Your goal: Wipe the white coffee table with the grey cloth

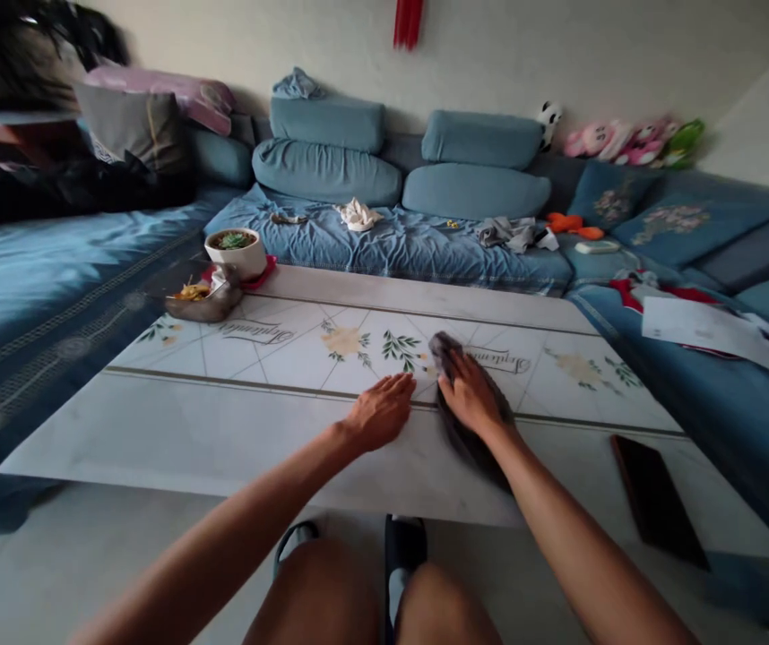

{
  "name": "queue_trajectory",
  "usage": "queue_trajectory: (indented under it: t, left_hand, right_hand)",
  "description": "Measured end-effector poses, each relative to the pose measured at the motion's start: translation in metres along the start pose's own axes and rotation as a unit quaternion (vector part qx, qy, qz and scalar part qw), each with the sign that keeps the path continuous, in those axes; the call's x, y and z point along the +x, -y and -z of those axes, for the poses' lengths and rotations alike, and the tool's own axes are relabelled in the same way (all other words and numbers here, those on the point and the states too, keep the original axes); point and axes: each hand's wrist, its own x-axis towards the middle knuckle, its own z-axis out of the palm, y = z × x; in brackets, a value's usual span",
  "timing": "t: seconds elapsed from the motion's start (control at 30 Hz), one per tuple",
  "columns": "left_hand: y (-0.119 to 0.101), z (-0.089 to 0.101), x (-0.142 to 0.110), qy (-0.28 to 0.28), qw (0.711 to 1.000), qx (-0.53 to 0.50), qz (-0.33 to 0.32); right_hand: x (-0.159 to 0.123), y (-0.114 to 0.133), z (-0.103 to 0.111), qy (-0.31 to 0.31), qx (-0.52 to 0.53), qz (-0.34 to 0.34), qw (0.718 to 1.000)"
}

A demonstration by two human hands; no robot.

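Because the head view looks down along both forearms, the two hands are clear in the lower middle of the frame. The left hand [379, 412] lies flat on the white marble-pattern table top [223, 452] and holds nothing; its fingers [398, 390] are straight and close together, with the tips just beside the painted leaves. The right hand [470, 394] rests on a dark grey cloth [473, 443], its fingers flat and together on the cloth, and no pinching shows. The cloth lies under this palm, reaching past the fingertips toward the top of the frame and back under the wrist toward the near table edge. A risk stands at the upper left of the table: a glass bowl [200, 303] with food sits beside a white pot [233, 253] with a small plant on a red mat [264, 270], and a long push of the cloth there could knock them. At the right, a dark phone [653, 502] lies on the table, so a wide sideways move could hit it. Behind the table is a blue sofa [425, 251].
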Motion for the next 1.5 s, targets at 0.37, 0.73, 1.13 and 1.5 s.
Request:
queue_trajectory:
  t: [0.37, 0.73, 1.13, 1.5]
  left_hand:
    - [-0.009, -0.024, 0.007, -0.022, 0.999, -0.008, 0.044]
    - [-0.015, 0.014, -0.004, -0.014, 0.999, -0.038, 0.026]
    - [0.14, 0.095, -0.221, -0.033, 0.944, 0.103, 0.313]
    - [0.13, 0.103, -0.211, -0.036, 0.943, 0.081, 0.322]
  right_hand:
    - [0.015, -0.054, 0.012, -0.002, -0.047, -0.084, 0.995]
    - [-0.114, -0.013, 0.001, -0.059, -0.015, 0.074, 0.995]
    - [0.039, -0.002, 0.048, 0.043, -0.049, -0.121, 0.99]
    - [0.012, 0.27, -0.018, 0.138, 0.074, 0.286, 0.946]
